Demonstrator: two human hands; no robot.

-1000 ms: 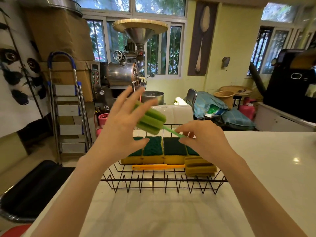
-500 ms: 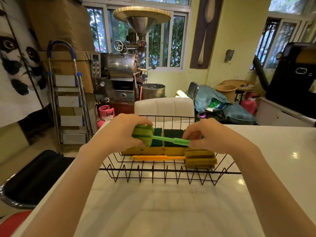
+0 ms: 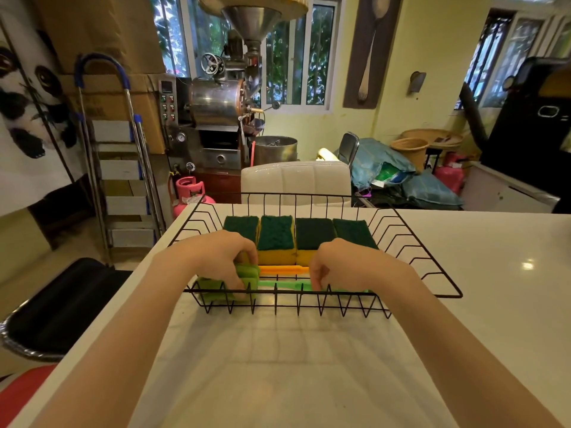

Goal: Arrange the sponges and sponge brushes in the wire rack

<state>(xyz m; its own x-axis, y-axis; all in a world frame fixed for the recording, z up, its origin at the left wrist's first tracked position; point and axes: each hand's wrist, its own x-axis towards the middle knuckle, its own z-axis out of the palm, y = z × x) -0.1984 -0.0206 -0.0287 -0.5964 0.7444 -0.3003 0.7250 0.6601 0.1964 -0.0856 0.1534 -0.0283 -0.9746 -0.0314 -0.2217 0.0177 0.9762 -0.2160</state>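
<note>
Green brush: the green sponge brush with its thin light-green plastic handle (image 3: 279,285) lay low inside the black wire rack (image 3: 414,261), along the front wall; a second before I had held it up in the air above the rack, so I had brought it down into place.
Left hand: my left hand (image 3: 216,261) was closed around the brush's ribbed green sponge head (image 3: 247,278) at the rack's left front corner.
Right hand: my right hand (image 3: 346,264) was pinched shut on the handle's other end.
Neighbours: just behind the green handle lay an orange plastic handle (image 3: 282,269), and behind that a row of four yellow sponges with dark green scouring tops (image 3: 275,233), touching side by side.
Rack: it sat on the white desk (image 3: 479,273).
Meaning: I judged the brush nearly placed; releasing it was what remained.
</note>
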